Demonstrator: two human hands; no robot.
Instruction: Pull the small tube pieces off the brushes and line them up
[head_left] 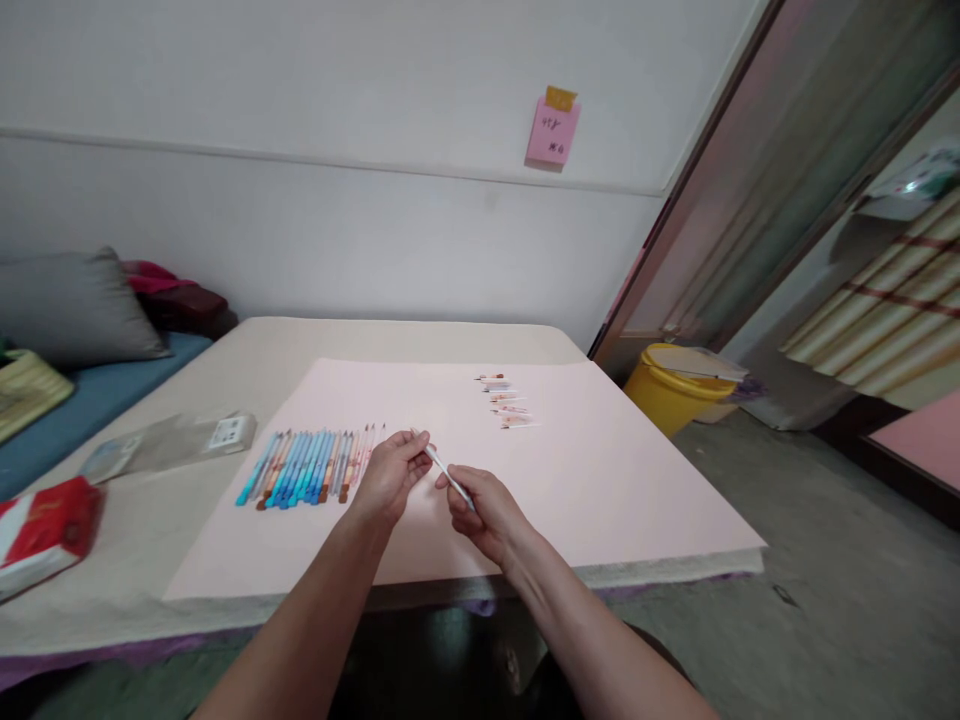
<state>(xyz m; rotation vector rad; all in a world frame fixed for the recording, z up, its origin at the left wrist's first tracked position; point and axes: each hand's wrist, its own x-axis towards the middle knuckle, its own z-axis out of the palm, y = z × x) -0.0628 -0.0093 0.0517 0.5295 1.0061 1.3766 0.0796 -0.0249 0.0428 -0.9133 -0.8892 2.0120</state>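
Observation:
A slim white pen slants between my two hands above the pink sheet. My right hand is closed around its lower part. At the upper end, my left hand pinches it with thumb and fingertips. Just left of that hand lies a row of pens in blue, grey, brown and pale pink, side by side with their pointed ends away from me. Farther back, to the right, several thin pale pens lie sideways in a loose column, their dark points to the left.
The pink sheet covers part of a cream table against a white wall. A clear plastic bag and a red and white packet lie at the left. Beyond the right edge stands a yellow bucket. A pink note hangs on the wall.

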